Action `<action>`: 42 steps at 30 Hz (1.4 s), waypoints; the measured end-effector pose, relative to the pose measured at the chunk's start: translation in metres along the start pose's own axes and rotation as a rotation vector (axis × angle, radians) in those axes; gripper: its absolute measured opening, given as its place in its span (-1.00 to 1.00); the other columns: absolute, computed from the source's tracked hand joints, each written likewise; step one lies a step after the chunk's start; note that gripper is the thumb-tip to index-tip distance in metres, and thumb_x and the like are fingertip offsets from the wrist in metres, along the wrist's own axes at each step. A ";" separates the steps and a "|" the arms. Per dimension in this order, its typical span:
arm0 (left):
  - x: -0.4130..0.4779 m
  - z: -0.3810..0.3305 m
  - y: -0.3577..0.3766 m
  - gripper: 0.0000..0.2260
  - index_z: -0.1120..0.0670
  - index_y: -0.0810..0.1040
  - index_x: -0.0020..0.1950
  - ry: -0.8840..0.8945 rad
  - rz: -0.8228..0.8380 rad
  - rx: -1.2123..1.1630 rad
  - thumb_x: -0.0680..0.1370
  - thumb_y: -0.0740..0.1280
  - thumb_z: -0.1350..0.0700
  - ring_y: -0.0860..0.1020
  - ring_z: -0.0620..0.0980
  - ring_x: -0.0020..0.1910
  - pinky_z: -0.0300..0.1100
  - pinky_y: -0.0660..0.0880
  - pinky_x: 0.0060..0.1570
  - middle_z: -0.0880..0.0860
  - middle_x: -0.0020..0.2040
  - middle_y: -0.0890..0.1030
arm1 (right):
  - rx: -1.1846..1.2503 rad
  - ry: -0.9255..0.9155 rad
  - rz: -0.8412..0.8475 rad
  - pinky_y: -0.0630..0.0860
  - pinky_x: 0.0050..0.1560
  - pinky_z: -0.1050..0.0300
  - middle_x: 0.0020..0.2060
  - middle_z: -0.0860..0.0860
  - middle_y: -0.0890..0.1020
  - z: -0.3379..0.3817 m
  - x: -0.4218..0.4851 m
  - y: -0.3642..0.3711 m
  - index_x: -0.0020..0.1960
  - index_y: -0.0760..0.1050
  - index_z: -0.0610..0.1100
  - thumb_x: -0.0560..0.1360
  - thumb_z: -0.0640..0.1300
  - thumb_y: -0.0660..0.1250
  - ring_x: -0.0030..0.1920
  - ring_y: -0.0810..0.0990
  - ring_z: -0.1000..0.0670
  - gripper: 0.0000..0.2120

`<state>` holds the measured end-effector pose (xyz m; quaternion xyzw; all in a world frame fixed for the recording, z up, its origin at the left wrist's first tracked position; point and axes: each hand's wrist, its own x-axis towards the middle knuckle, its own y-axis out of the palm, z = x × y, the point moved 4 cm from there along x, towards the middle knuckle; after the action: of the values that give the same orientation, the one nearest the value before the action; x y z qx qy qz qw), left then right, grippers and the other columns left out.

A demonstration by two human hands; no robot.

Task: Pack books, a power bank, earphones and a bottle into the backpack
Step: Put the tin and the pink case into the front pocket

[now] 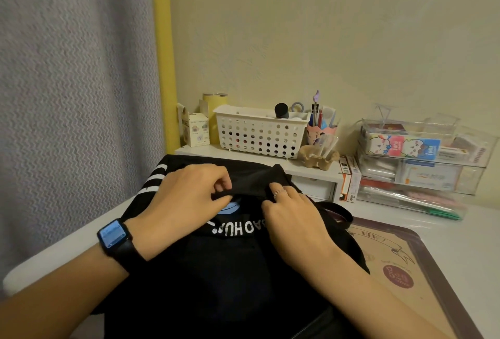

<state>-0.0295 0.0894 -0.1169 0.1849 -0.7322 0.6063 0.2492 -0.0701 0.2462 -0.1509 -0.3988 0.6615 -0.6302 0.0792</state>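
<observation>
A cluttered white desk (446,230) holds the black backpack (230,271) at six o'clock; left hand (186,198) and right hand (292,211) pinch its top edge. Soft fabric might slip, closing the opening.

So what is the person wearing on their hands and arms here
The left hand has a smartwatch at the wrist: a rounded-rectangle screen glowing blue on a black band. The right hand wears a ring with a small ornament. Both forearms are bare, with no sleeves in view.
</observation>
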 end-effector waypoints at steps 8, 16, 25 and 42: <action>-0.038 0.057 -0.014 -0.87 -0.20 0.54 -0.03 0.058 0.166 -0.193 0.45 0.35 -0.14 0.52 -0.25 -0.01 -0.32 0.45 0.01 -0.23 -0.08 0.56 | 0.144 -0.100 -0.193 0.34 -0.26 0.11 -0.33 0.09 0.39 -0.001 -0.001 -0.019 -0.39 0.46 -0.03 0.56 0.17 -0.03 -0.20 0.48 -0.02 -0.50; -0.051 0.076 0.004 -0.68 -0.22 0.49 0.00 0.016 0.241 -0.102 0.37 0.20 -0.34 0.44 -0.27 0.00 -0.18 0.43 0.08 -0.24 -0.07 0.50 | 0.355 -0.266 -0.244 0.42 -0.17 0.04 -0.20 0.00 0.59 0.053 0.030 -0.044 -0.05 0.53 -0.07 0.53 -0.10 0.21 -0.10 0.48 -0.06 -0.87; -0.057 0.090 0.007 -0.07 0.01 0.28 0.33 -0.240 0.197 0.085 0.09 0.17 -0.49 0.29 -0.02 0.24 -0.15 0.26 0.18 -0.07 0.18 0.31 | 0.300 -0.136 0.273 0.40 -0.11 0.07 0.05 -0.11 0.58 0.096 0.069 -0.006 0.08 0.51 -0.13 0.49 0.16 0.29 0.07 0.57 -0.15 -0.62; -0.074 0.079 0.013 -0.50 -0.15 0.46 0.10 0.006 0.048 0.000 0.34 0.12 -0.42 0.29 -0.23 0.13 -0.29 0.11 0.10 -0.24 0.06 0.45 | 0.487 0.081 0.216 0.37 -0.18 0.10 -0.06 -0.14 0.60 0.104 0.062 -0.021 -0.03 0.52 -0.17 0.51 -0.09 0.30 0.00 0.60 -0.18 -0.85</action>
<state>0.0113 0.0124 -0.1821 0.1655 -0.7358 0.6125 0.2368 -0.0394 0.1300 -0.1278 -0.2695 0.5319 -0.7740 0.2130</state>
